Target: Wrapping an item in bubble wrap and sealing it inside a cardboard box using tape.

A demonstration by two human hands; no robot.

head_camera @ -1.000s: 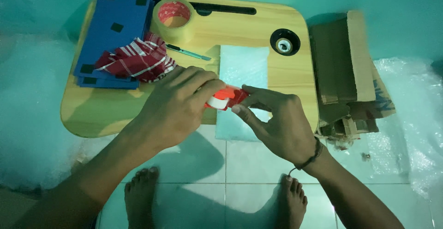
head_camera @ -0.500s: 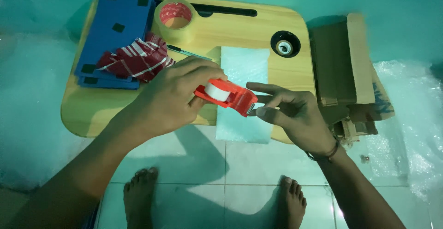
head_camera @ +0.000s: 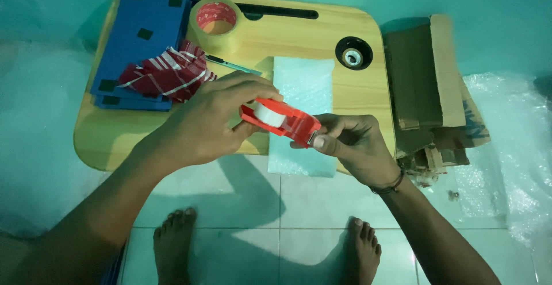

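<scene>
Left edge of the wooden surface [head_camera: 132, 138]: a blue panel [head_camera: 144, 38] with dark square patches lies flat, and a red-and-white striped cloth [head_camera: 167, 75] is bunched over its lower corner. Just right of these stands a roll of tan packing tape [head_camera: 216, 25], with a thin pen-like tool [head_camera: 227, 64] below it.

Centre: the left hand [head_camera: 204, 124] is closed around a red tape dispenser [head_camera: 282, 119] loaded with a white roll, held in the air above a pale foam sheet [head_camera: 303, 112] that overhangs the near edge of the surface. The right hand [head_camera: 353, 147] is closed at the dispenser's cutter end, thumb and fingers pinching there; whether a tape end is between them cannot be told.

Right: a small roll sits in a round black recess [head_camera: 353, 54]. Beyond the surface, folded cardboard [head_camera: 428, 84] and bubble wrap [head_camera: 506, 164] lie on the tiled floor [head_camera: 276, 222], bare feet below.

Risks, as judged: fingertips at the cutter could be nicked if the dispenser twists; loose tape could fold on itself; the overhanging sheet could slip off if brushed.
</scene>
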